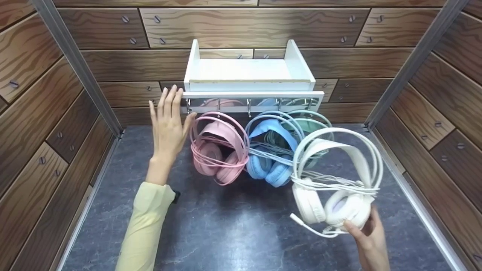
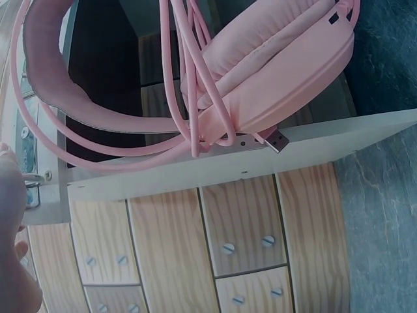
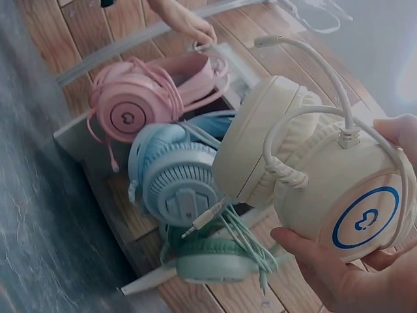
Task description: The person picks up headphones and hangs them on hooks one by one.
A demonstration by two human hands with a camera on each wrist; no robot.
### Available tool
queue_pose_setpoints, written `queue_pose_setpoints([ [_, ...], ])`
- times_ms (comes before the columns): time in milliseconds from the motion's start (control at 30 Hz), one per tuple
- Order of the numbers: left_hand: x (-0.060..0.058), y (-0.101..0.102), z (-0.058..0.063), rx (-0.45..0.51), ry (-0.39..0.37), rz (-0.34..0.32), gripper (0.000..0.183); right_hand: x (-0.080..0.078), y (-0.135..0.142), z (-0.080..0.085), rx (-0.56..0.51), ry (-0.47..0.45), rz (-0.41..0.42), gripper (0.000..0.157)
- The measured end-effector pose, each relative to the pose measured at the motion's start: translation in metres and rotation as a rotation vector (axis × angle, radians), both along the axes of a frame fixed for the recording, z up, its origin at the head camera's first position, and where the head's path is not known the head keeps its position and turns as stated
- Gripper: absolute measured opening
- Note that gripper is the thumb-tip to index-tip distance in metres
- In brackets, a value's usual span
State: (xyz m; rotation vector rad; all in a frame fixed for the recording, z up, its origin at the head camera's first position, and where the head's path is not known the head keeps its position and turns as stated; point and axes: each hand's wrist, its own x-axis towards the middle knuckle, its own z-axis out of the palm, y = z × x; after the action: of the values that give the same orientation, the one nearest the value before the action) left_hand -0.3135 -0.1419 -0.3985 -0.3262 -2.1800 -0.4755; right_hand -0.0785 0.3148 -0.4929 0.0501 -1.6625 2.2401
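My left hand (image 1: 168,130) touches the left end of a white hook rack (image 1: 256,94), its fingers straight and its thumb near the first hook. With my right hand (image 1: 372,242) I hold a white headset (image 1: 308,205) by one ear cup, thumb on one side and fingers on the other. Its cable is bundled around it, and the microphone boom (image 3: 326,72) and a plug (image 3: 205,218) stick out. From the rack hang pink headphones (image 1: 226,131), blue headphones (image 1: 269,128) and green headphones (image 3: 215,261), each with a looped cable; in the head view the green pair is partly hidden.
The rack has a white shelf (image 1: 241,69) with side panels on top. Several metal hooks (image 1: 249,107) line its front. Wood-patterned walls (image 1: 241,28) with metal corner rails (image 1: 77,56) enclose a dark marbled floor (image 1: 233,233). A USB plug (image 2: 277,141) dangles beneath the pink headphones.
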Motion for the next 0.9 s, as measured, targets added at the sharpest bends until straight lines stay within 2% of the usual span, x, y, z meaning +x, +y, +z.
queue_pose_setpoints([
  [333, 0.002, 0.0, 0.001, -0.017, -0.024, 0.014, 0.065, -0.008, -0.022, 0.0, 0.043, -0.018, 0.006, 0.074],
  [467, 0.002, -0.001, 0.001, -0.018, -0.024, 0.016, 0.065, -0.011, -0.032, 0.001, 0.066, -0.023, 0.01, 0.083],
  [700, 0.001, -0.001, 0.001, 0.002, 0.004, -0.004, 0.066, -0.014, -0.049, 0.002, 0.031, -0.012, 0.08, 0.093],
  [900, 0.002, -0.001, 0.003, -0.006, -0.005, -0.005, 0.066, -0.019, -0.066, 0.002, 0.063, 0.019, 0.143, 0.088],
])
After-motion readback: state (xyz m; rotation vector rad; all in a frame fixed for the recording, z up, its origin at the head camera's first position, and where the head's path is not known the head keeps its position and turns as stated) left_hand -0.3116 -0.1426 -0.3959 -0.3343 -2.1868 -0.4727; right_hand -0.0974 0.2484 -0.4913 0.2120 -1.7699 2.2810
